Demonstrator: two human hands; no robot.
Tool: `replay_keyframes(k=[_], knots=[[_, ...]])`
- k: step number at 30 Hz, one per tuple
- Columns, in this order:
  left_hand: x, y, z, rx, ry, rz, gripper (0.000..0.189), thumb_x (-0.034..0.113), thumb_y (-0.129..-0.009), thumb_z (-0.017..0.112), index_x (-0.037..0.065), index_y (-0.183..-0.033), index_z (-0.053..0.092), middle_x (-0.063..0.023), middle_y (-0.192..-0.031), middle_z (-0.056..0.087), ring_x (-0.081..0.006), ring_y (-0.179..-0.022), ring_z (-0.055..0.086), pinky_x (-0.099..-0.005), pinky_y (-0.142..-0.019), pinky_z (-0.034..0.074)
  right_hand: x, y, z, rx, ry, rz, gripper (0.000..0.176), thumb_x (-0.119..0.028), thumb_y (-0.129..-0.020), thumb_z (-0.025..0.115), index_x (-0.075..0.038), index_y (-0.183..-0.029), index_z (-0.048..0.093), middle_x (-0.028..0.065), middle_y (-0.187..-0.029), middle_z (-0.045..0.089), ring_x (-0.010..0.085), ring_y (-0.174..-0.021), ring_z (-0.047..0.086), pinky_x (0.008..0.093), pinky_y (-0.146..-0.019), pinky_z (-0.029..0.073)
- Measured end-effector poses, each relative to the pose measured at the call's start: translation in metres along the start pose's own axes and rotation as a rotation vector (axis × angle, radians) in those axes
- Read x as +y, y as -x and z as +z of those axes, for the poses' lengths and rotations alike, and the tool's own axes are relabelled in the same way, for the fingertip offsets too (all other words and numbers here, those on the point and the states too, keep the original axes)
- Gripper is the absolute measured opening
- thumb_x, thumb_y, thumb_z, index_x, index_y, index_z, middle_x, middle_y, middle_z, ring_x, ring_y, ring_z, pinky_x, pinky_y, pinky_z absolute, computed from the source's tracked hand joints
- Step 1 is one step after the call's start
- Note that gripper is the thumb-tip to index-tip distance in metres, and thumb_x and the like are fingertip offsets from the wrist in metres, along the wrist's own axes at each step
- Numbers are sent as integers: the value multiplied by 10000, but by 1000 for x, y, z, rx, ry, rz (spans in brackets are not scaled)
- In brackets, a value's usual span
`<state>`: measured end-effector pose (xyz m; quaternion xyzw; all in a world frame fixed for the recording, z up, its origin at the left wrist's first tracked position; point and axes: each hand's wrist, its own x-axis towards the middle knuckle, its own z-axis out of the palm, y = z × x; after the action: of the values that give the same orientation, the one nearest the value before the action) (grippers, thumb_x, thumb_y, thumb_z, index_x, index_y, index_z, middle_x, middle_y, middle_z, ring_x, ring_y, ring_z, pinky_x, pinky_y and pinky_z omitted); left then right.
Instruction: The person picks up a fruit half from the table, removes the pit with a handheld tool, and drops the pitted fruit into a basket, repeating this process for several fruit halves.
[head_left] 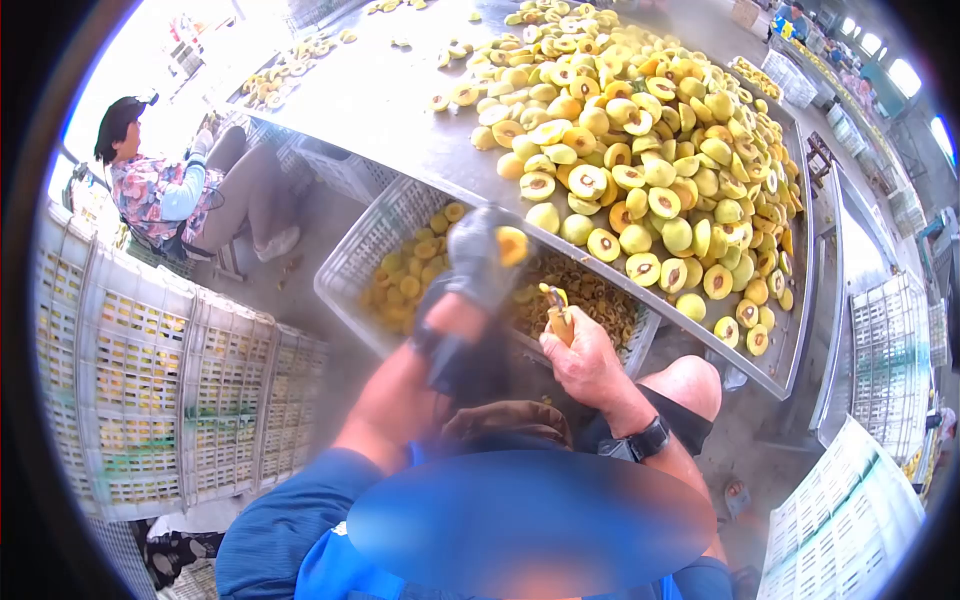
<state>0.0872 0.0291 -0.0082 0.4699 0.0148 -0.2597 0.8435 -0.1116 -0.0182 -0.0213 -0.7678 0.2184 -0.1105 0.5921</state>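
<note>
My left hand [476, 262], in a grey glove and smeared by motion, is closed on a yellow peach half [512, 246] at its fingertips. It is above a white plastic crate [345, 265] containing peach halves [405, 285]. My bare right hand [588, 368] grips the wooden handle of a small pitting knife [558, 312], its metal tip pointing up with a bit of yellow flesh on it. Below and behind the knife, brown pits and scraps [600, 298] fill another container. A large heap of halved peaches [640, 140], many with pits showing, covers the metal table [460, 165] ahead.
Stacked white crates [150, 380] rise along my left. More crates stand at right [850, 520]. A seated person [165, 190] in a floral top is at the table's left side. The table's raised metal edge [690, 335] runs just beyond my hands.
</note>
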Motion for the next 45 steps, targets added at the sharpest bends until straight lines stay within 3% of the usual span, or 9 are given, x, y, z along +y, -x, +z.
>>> replay_keyframes(k=[4, 9, 19, 23, 31, 36, 40, 43, 45], knots=[[22, -47, -57, 74, -264, 401, 229, 151, -1008, 611, 3, -904, 750, -58, -819, 732, -135, -690, 646, -284, -660, 532, 45, -17, -23, 47, 324, 191, 311, -204, -943, 659, 26, -1123, 552, 330, -985, 665, 547, -992, 619, 544, -866, 513], [38, -107, -161, 281, -1114, 390, 220, 206, -940, 695, -2, -979, 758, -118, -877, 758, -211, -811, 709, -349, -782, 560, 33, -10, -29, 127, 244, 158, 428, -185, -933, 659, 15, -1285, 523, 331, -1089, 673, 527, -1055, 634, 531, -910, 520], [6, -50, 4, -296, -1595, 836, 226, 200, -898, 695, 38, -1039, 764, -206, -1017, 751, -357, -947, 729, -445, -853, 575, 47, -14, -34, 184, 319, 15, 600, -166, -930, 594, -14, -1484, 422, 360, -1166, 656, 533, -1094, 625, 551, -978, 499], [-25, -66, 38, -490, -1890, 563, 388, 392, -845, 748, 60, -1044, 737, -208, -1021, 747, -379, -983, 720, -466, -893, 558, 53, -10, -35, 203, 288, 45, 600, -154, -923, 580, -14, -1484, 421, 371, -1150, 653, 541, -1069, 626, 564, -970, 496], [-30, -82, 41, -396, -1699, 500, 532, 385, -756, 799, 40, -1152, 718, -227, -1064, 744, -385, -992, 729, -481, -888, 576, 30, -3, -50, 140, 229, 115, 582, -148, -935, 577, -10, -1477, 417, 365, -1148, 661, 538, -1086, 626, 557, -989, 489], [-2, -80, 14, -556, -480, -47, 371, 113, -870, 780, 19, -1220, 703, -116, -1086, 740, -199, -903, 709, -340, -799, 592, 32, -4, -51, 177, 265, 212, 536, -162, -936, 618, -11, -1428, 468, 331, -1142, 678, 496, -1081, 653, 507, -982, 507], [3, -17, 12, -687, -1303, 999, 521, 114, -831, 851, 17, -1299, 640, -91, -1139, 745, -180, -946, 707, -339, -840, 589, 21, -5, -47, 315, 12, 10, 308, -157, -912, 699, 6, -1155, 602, 204, -946, 685, 344, -878, 669, 419, -829, 528], [-15, 12, 3, -778, -710, 403, 656, 139, -759, 902, 56, -1346, 622, -94, -1183, 749, -187, -1006, 708, -324, -884, 575, 14, -4, -51, 280, -18, -20, 329, -200, -922, 680, -3, -1182, 636, 278, -1061, 719, 446, -1013, 688, 461, -885, 536], [-18, 21, 3, -788, -1038, 746, 683, 134, -747, 897, 23, -1358, 616, -89, -1224, 740, -167, -1039, 699, -305, -924, 566, 16, -4, -46, 290, -67, -54, 280, -170, -922, 679, 2, -1136, 622, 243, -985, 704, 396, -923, 668, 448, -835, 529]])
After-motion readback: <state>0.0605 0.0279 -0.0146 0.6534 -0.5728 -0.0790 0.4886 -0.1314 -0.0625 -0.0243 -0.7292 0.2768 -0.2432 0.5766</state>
